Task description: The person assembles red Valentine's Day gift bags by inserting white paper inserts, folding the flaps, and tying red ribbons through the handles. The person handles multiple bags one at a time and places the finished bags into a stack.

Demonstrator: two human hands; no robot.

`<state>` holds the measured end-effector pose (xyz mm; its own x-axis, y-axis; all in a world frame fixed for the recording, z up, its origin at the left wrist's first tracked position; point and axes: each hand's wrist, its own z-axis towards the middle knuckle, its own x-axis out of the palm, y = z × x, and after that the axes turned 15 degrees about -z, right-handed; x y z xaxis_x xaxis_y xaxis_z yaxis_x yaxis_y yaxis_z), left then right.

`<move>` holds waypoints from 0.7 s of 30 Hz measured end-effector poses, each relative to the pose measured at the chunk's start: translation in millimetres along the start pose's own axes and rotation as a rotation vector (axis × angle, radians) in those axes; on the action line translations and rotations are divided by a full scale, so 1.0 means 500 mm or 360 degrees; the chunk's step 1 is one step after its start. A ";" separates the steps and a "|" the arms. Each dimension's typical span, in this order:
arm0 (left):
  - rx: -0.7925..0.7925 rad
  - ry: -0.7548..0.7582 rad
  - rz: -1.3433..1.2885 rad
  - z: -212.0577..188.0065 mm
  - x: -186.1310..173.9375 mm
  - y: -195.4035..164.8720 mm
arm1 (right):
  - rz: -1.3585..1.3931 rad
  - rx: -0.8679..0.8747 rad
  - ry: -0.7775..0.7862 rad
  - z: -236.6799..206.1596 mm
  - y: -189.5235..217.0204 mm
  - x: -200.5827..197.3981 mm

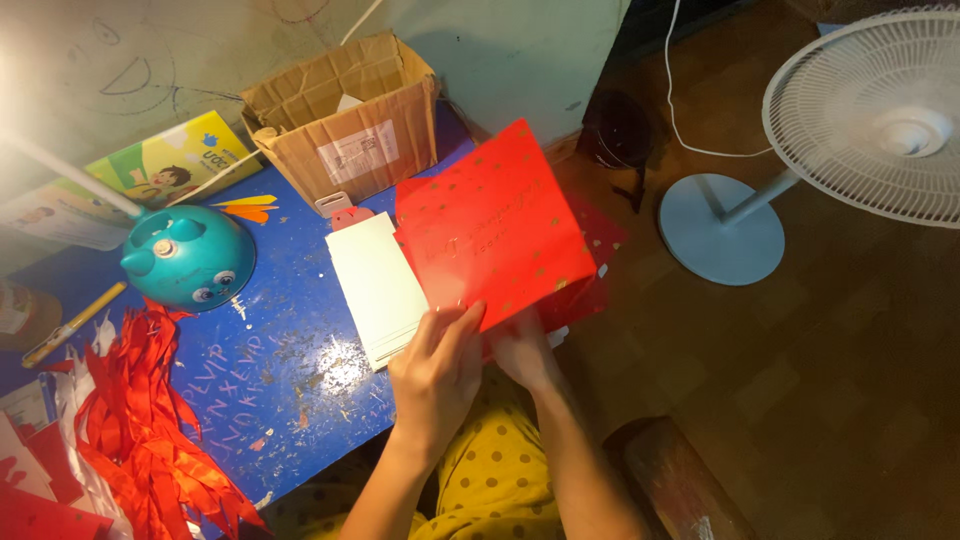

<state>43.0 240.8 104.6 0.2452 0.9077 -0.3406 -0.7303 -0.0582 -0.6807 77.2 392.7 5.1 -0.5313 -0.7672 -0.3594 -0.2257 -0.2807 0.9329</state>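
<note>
Red card sheet [495,225], gold-dotted, rises tilted above both hands; more red sheets [590,270] lie beneath. Left of the grip sits a white card stack [375,285] on the blue table [280,350]. Left hand [435,375] and right hand [525,352] pinch its lower edge.

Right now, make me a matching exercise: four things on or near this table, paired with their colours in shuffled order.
Things:
1. sheet of paper held by both hands
2. box
3. dome-shaped toy
4. fan

Colours:
A. white
B. teal
C. red with gold dots
D. brown

Pairs: 1-C, 2-D, 3-B, 4-A
</note>
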 end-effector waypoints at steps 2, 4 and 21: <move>-0.0022 -0.0067 -0.0001 -0.030 -0.013 0.000 | 0.0141 0.0165 -0.0008 0.013 -0.020 0.023; -0.0047 -0.0112 -0.0156 -0.058 -0.026 0.009 | 0.0168 0.0260 -0.0037 0.023 -0.039 0.061; 0.0170 -0.0334 0.0592 -0.220 -0.347 0.019 | -0.1866 -0.1165 0.0664 -0.109 -0.083 0.453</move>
<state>63.6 37.1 85.9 -0.1736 0.8985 -0.4031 -0.8089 -0.3636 -0.4621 10.8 199.0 -113.8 -0.0355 0.0348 -0.9988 0.1732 -0.9841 -0.0404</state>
